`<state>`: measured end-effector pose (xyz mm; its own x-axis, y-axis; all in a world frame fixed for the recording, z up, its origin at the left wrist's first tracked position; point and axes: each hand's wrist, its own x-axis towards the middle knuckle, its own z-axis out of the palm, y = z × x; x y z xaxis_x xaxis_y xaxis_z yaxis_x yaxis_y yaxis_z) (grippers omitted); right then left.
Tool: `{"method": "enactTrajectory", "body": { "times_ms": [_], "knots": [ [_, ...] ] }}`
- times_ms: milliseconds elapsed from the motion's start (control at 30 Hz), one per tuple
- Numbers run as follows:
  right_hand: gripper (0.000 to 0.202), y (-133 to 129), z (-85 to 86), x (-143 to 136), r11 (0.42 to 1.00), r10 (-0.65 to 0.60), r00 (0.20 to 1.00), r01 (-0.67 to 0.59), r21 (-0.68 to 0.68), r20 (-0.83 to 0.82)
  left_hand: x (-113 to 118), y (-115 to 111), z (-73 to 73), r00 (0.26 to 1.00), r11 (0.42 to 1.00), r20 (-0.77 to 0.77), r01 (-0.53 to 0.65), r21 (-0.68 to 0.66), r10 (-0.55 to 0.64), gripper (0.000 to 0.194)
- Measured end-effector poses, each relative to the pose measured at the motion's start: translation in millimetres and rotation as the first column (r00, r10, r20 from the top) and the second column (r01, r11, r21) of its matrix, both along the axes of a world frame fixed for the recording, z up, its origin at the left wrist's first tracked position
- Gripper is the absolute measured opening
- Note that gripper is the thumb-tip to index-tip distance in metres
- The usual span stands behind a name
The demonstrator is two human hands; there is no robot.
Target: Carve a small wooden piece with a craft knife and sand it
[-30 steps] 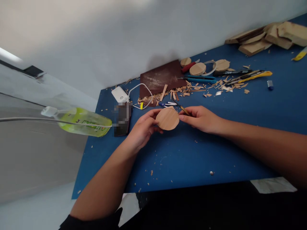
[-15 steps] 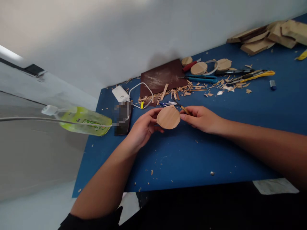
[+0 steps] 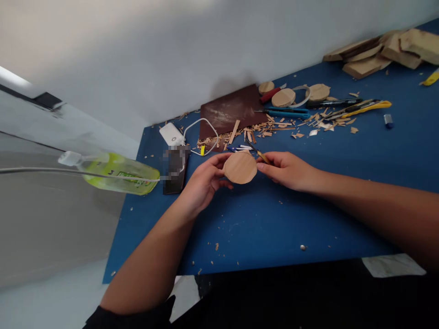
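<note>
My left hand (image 3: pixel 209 180) is closed round the left edge of a round wooden disc (image 3: pixel 240 167), thumb and fingers on its rim. The disc is tilted toward me above the blue table, its flat grained face showing. Just right of it, my right hand (image 3: pixel 286 169) is closed on a slim carving knife (image 3: pixel 263 157) with a tan handle. The dark narrow blade points up and left, behind the disc's upper right edge. Whether the blade touches the wood I cannot tell. My right fingertips are beside the disc's right rim.
Behind the hands lie wood shavings (image 3: pixel 254 132), brown sandpaper (image 3: pixel 229 109), a blue cutter (image 3: pixel 288 113), more discs (image 3: pixel 284 97) and a yellow cutter (image 3: pixel 370 108). A phone (image 3: pixel 175 169) and a green bottle (image 3: pixel 120 173) are at left; wood blocks (image 3: pixel 394 52) at back right.
The whole view has shifted very slightly. Both hands keep their hold on the disc and the carving knife, with no clear movement between them.
</note>
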<state>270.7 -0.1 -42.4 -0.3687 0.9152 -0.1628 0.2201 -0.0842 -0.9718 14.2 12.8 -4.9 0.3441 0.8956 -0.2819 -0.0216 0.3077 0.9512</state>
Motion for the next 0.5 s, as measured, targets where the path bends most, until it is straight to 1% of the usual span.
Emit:
{"method": "enactTrajectory", "body": {
  "times_ms": [300, 500],
  "knots": [
    [0.045, 0.6, -6.9, 0.0, 1.000, -0.007, 1.000, 0.007, -0.001, -0.010, 0.5, 0.7, 2.7, 0.997, 0.996, -0.007, -0.080, 0.029, 0.080, 0.042],
    [0.045, 0.8, -9.5, -0.3, 0.999, -0.028, 0.999, 0.027, -0.023, -0.036, -0.4, 2.0, 3.5, 0.996, 0.995, 0.013, -0.086, 0.039, 0.086, 0.039]
  ]
}}
